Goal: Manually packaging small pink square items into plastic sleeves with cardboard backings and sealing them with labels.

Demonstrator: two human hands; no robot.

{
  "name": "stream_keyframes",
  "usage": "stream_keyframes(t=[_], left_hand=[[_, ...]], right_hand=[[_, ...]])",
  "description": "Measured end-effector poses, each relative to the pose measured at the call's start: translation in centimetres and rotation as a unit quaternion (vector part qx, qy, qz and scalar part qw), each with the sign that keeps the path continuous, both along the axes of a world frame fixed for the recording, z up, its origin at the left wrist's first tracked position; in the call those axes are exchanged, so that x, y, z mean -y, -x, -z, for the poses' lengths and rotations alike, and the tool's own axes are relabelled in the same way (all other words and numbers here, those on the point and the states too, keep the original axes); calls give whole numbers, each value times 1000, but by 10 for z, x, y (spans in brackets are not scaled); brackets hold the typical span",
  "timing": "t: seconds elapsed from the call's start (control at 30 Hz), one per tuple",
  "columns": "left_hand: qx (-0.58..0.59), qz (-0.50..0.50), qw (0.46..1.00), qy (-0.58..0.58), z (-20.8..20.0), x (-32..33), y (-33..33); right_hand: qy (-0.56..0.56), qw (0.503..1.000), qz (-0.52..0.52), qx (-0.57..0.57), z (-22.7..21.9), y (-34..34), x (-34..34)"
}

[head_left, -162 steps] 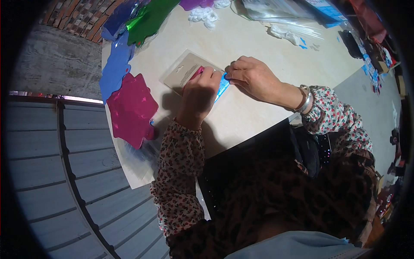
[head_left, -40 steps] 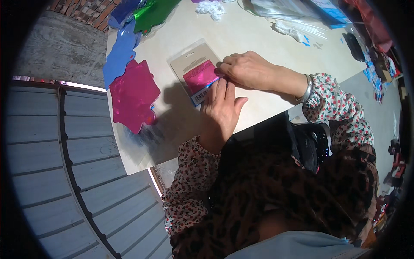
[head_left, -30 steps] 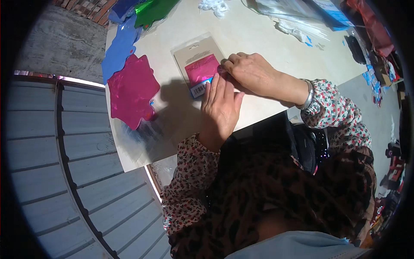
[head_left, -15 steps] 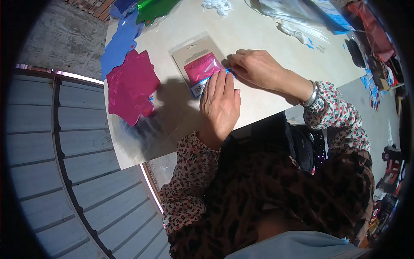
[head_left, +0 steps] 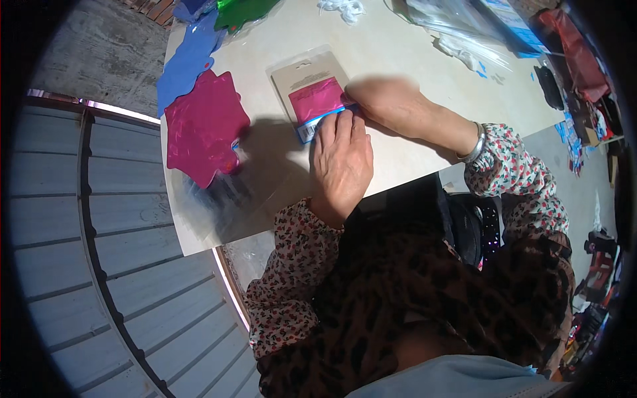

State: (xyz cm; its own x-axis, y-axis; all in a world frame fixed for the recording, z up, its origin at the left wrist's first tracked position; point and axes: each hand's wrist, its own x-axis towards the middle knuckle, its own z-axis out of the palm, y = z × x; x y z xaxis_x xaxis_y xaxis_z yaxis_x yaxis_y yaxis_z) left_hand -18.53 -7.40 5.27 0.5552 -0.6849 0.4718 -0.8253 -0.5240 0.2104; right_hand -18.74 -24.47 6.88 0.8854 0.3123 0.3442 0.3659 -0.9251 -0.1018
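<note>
Where two hands (head_left: 343, 156) (head_left: 393, 105) work, one package (head_left: 309, 80) lies; nearby, one magenta foil (head_left: 206, 126).

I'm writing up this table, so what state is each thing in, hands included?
Packet: lying flat, sealing unclear
Left hand: fingers extended, on packet's near edge
Right hand: curled at packet's right edge, blurred
Pink foil: flat
Blue foil: flat
Green foil: partly out of frame
White cords: bunched
Clear bags: piled

Left hand (head_left: 342, 159) has its fingers resting along the blue edge of a packaged card (head_left: 313, 101), right hand (head_left: 388, 99) kinda blurry by its corner, shiny pink cutout (head_left: 206, 129) well left of all the fingers.
</note>
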Motion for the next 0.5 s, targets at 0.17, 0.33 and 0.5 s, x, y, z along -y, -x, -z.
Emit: stream_keyframes(t=[0.17,0.33,0.5], left_hand=[[22,-7,1000,2,-1,0,-2],[10,-16,1000,-7,-8,1,0],[-37,-16,999,-27,-14,1,1]], right_hand=[[-1,1000,4,4,-1,6,0],[-64,997,21,-49,-7,7,2],[-68,994,39,-73,-6,4,0]])
